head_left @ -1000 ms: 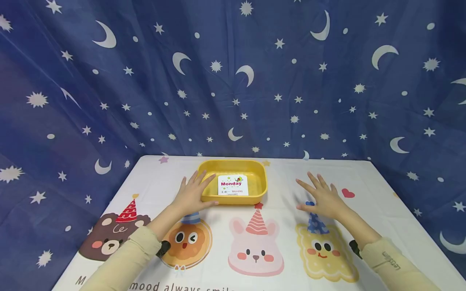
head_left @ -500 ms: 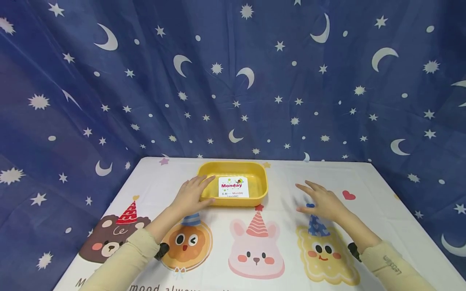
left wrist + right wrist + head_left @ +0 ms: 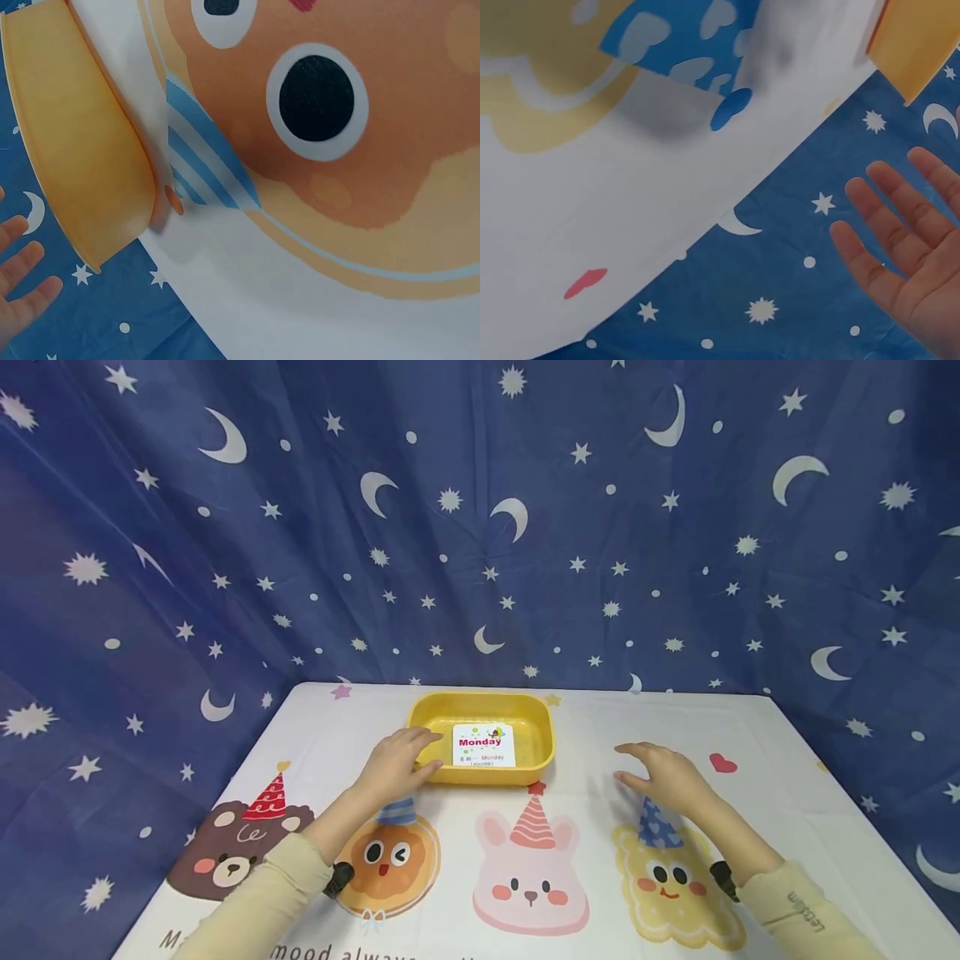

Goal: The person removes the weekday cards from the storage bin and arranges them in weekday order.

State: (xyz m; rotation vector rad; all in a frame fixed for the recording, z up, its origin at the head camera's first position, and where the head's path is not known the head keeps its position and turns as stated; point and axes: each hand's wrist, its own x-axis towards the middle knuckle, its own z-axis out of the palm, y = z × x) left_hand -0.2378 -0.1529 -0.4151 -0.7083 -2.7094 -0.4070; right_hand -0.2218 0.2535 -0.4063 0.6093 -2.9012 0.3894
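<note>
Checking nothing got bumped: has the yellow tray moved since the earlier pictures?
No; the yellow tray keeps its place beyond the printed rabbit in the head view.

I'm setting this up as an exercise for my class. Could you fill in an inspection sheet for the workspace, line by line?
Surface: white cover printed with party-hatted cartoon characters and lettering.
Job's things: yellow tray near the far edge; a card reading "Monday" lies inside it.
Clutter: nothing seen.
Left hand: at the tray's left end, fingers relaxed; contact unclear.
Right hand: over the cover, right of the tray, holding nothing.
Cables: nothing seen.
Surroundings: blue curtain with moons and stars, behind and to both sides.
</note>
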